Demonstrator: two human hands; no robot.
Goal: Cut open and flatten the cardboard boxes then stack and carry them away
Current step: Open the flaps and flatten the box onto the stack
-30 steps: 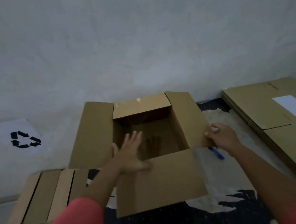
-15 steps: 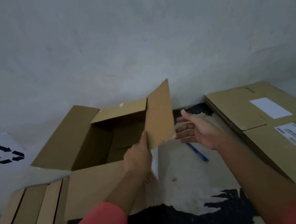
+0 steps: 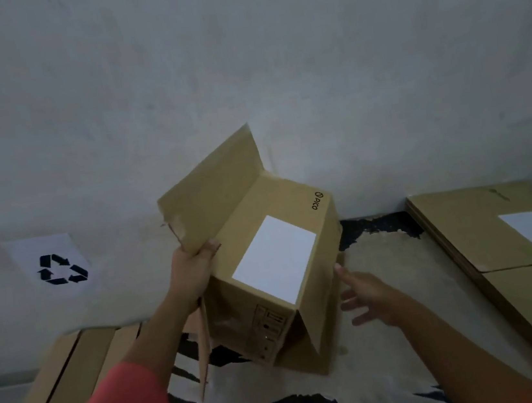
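We had the box (image 3: 276, 267) tipped up, right of the recycling sign (image 3: 60, 269). Our left hand (image 3: 191, 272) pinched its raised flap (image 3: 212, 191); our right hand (image 3: 368, 292) hovered just beside it, fingers spread. Turning it bottom-up cleanly, we judged, needed the right palm steadying that wall first.

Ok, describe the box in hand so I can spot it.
Below the grey wall, between the left pile and right pile of flat cardboard, one box stands unflattened. Its white label faces up and the left hand grips its raised flap.
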